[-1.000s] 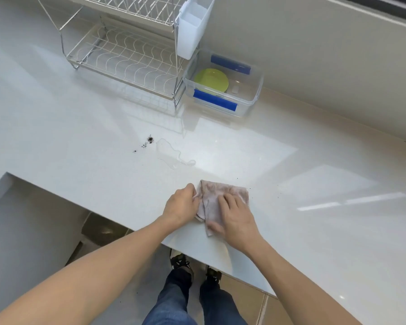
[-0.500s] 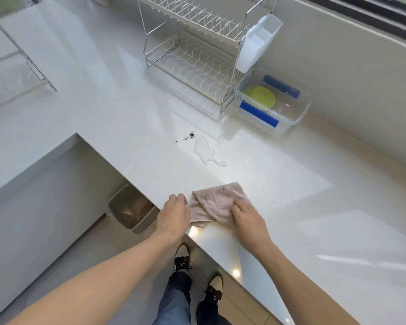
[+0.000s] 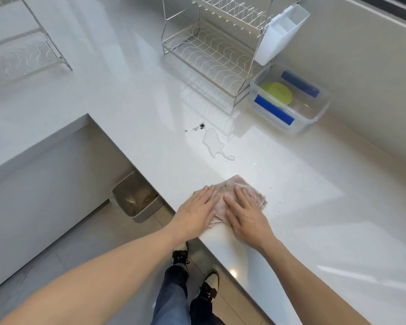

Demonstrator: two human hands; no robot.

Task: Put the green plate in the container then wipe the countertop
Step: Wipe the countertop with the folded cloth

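The green plate (image 3: 277, 92) lies inside the clear container (image 3: 314, 113) with blue clips at the back right. A pinkish cloth (image 3: 242, 187) is spread on the white countertop (image 3: 314, 195) near its front edge. My left hand (image 3: 197, 211) lies flat on the cloth's left part, fingers straight. My right hand (image 3: 246, 213) presses flat on its right part. A small water puddle (image 3: 212, 143) and dark crumbs (image 3: 198, 126) sit on the counter beyond the cloth.
A wire dish rack (image 3: 211, 50) with a white cutlery holder (image 3: 281, 31) stands left of the container. A second rack (image 3: 21, 55) is at far left. A bin (image 3: 138, 198) sits on the floor below the counter edge. A few specks (image 3: 279, 202) lie right of the cloth.
Both hands went from pinching and curling on the cloth to lying flat on it. The cloth is spread out wider. The view has swung left and pulled back.
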